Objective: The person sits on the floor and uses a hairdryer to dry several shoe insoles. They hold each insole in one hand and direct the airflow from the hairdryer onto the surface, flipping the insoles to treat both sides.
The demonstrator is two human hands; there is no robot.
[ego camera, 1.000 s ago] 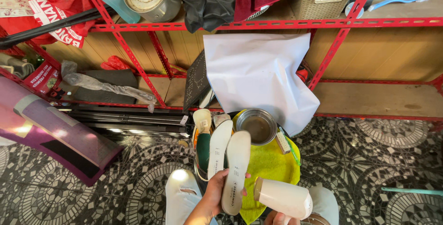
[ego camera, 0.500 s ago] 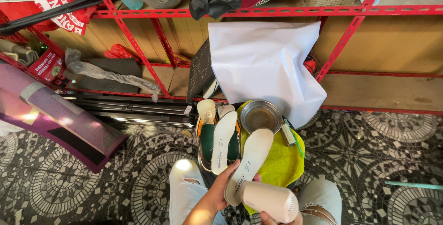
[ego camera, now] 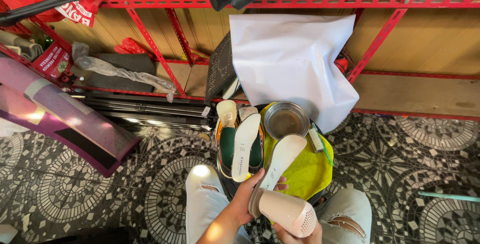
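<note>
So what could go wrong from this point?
The insole is only half out of the pale shoe and pinched by the left hand; a hard pull might crease it. Its tip hangs near the metal bowl, so a swing could knock that. The right hand is mostly hidden, so its grip is unclear.

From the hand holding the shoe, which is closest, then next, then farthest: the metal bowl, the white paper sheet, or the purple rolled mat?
Measured from the left hand gripping the beige shoe in the head view:
1. Metal bowl, just above the hand, on the yellow cloth.
2. White paper sheet, farther up, leaning on the red shelf.
3. Purple rolled mat, far off to the left on the floor.
</note>
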